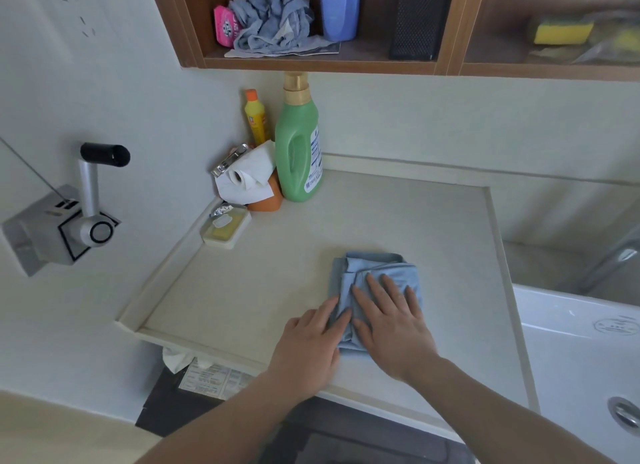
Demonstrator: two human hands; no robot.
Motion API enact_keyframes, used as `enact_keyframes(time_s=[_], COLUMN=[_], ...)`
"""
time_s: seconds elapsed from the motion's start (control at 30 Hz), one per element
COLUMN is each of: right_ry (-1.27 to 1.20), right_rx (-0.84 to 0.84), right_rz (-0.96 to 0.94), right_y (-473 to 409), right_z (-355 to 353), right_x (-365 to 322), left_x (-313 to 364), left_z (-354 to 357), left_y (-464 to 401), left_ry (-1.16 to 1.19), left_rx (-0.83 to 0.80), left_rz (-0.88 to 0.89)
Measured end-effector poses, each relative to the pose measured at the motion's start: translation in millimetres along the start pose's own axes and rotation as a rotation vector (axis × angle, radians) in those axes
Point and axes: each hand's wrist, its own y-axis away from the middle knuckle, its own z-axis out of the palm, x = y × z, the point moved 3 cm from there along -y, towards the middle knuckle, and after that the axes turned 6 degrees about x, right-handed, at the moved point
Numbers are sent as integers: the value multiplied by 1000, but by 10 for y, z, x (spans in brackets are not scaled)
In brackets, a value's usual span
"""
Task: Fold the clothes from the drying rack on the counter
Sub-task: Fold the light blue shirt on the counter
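Garment [377, 283] (soft blue, folded square) lies under both flat, spread hands [349, 339].

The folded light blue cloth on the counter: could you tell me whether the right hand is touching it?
Touching. The head view shows the right hand lying flat with straight fingers on top of the folded light blue cloth, pressing it onto the counter.

The right hand [391, 328] hides the near part of the blue cloth [377, 273], the bottle [338, 8] on the shelf is cut off above, and the sponge [562, 31] is blurred
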Motion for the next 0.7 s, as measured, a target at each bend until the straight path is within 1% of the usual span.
enact_keyframes(time_s=[0.1,0.17,0.23,0.27,0.3,0.4,0.43,0.47,0.5,0.53,0.57,0.6,0.63,0.7], right_ry=[29,34,28,10,-22,-205,-305,-422,-530,-589,-587,-546,-487,-381], right_rx=[12,-1,-24,-35,-31,35,93,172,267,359,427,437,383,181], right_rz=[0,-5,-26,-36,-47,-70,-66,-38,9,70,138,198,244,294], right_y=[16,20,15,15,15,-10,-9,-3,-3,-11,-26,-44,-70,-98], right_z=[60,77,89,80,64,9,-15,-38,-60,-65,-82,-93,-106,-67], right_x=[-10,-12,-5,4,16,80,110,145,197,258,309,342,369,386], left_x=[-11,-2,40,59,87,242,291,339,379,412,432,427,415,382], left_z=[2,-53,-163,-239,-316,-450,-417,-368,-292,-210,-133,-51,32,138], left_y=[77,68,-12,-83,-162,-470,-570,-672,-758,-825,-853,-846,-817,-715], left_ry=[-75,-56,-20,20,52,138,186,211,219,207,178,140,111,68], left_rx=[-5,-71,-155,-172,-124,199,247,244,195,113,10,-88,-154,-205], left_rz=[48,66,34,-19,-66,-72,-67,-64,-72,-96,-129,-164,-197,-258])
